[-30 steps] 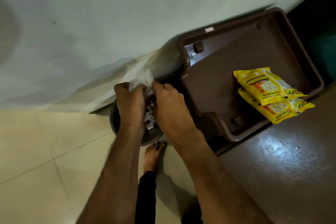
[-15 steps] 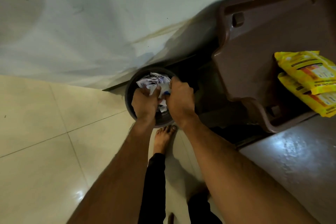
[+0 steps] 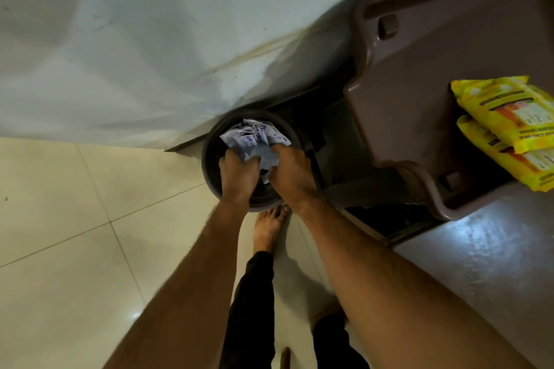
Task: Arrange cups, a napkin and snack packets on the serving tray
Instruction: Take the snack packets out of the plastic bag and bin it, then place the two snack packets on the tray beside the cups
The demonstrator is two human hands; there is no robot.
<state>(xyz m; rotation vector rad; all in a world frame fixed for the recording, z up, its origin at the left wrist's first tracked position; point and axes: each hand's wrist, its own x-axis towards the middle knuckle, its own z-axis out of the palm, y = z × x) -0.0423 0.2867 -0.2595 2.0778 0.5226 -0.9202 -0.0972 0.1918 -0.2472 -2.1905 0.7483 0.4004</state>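
Both hands clutch crumpled white paper (image 3: 254, 141) with blue markings: the left hand (image 3: 238, 172) and right hand (image 3: 292, 172) press it down inside a round dark bin (image 3: 211, 159) on the floor. Up and right of the bin, a brown serving tray (image 3: 398, 105) sits on a dark counter (image 3: 479, 255), holding two yellow snack packets (image 3: 506, 126) stacked near its right side.
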